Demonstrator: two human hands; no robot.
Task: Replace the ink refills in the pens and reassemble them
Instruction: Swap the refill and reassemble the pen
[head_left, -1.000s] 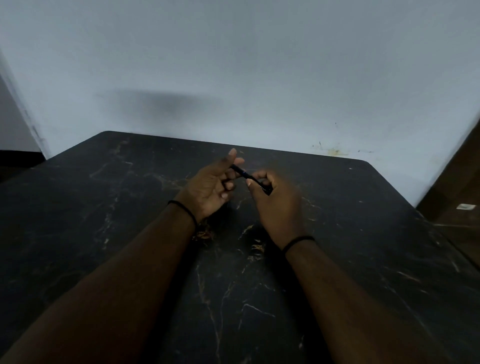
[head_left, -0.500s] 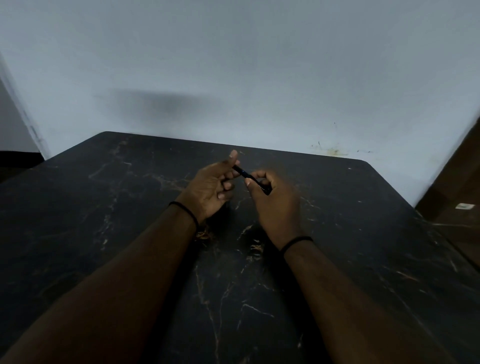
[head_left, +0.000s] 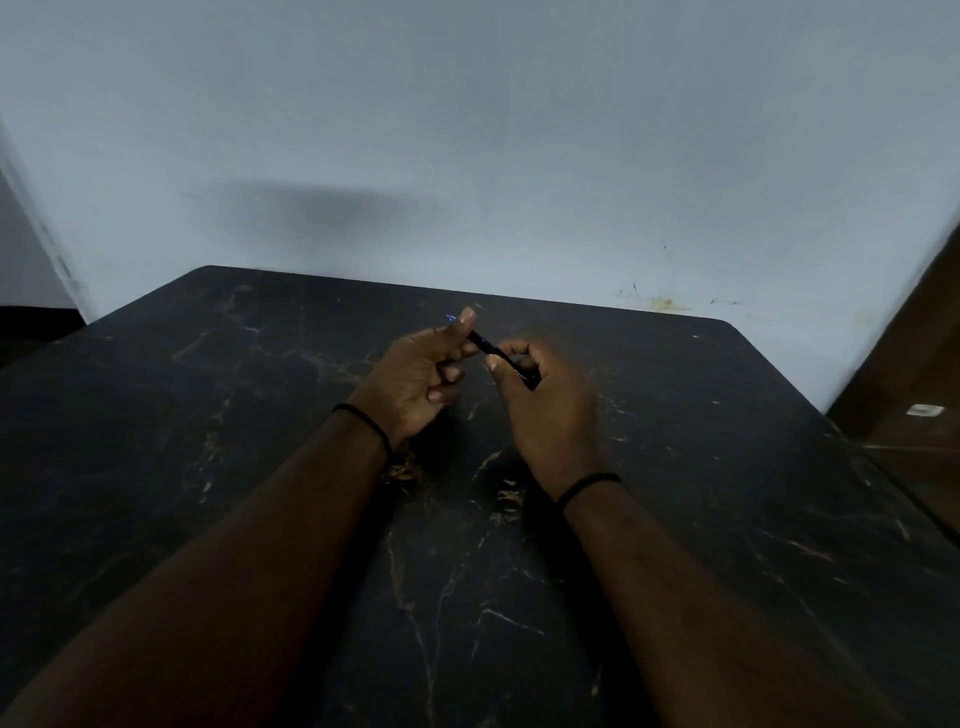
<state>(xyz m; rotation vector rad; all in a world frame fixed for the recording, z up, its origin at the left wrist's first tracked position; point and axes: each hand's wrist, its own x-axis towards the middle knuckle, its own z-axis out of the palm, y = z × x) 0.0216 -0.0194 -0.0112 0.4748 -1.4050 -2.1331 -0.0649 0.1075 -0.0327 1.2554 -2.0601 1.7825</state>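
A slim black pen (head_left: 485, 346) is held slanted between both hands above the middle of the black marble table (head_left: 208, 415). My left hand (head_left: 418, 382) pinches its far upper end between thumb and fingertips; a small blue tip (head_left: 451, 318) shows just past the fingers. My right hand (head_left: 545, 400) is closed around the pen's lower end, which pokes out over the knuckles. The middle of the pen is bare between the hands. Both wrists wear thin black bands.
The dark table with pale veins reaches a light grey-blue wall (head_left: 467, 156) at the back. A brown wooden surface (head_left: 914, 374) with a small white tag stands at the right. A dark gap lies off the table's left edge.
Both hands kept their hold on the pen and barely shifted. The blue tip now shows beyond my left fingertips.
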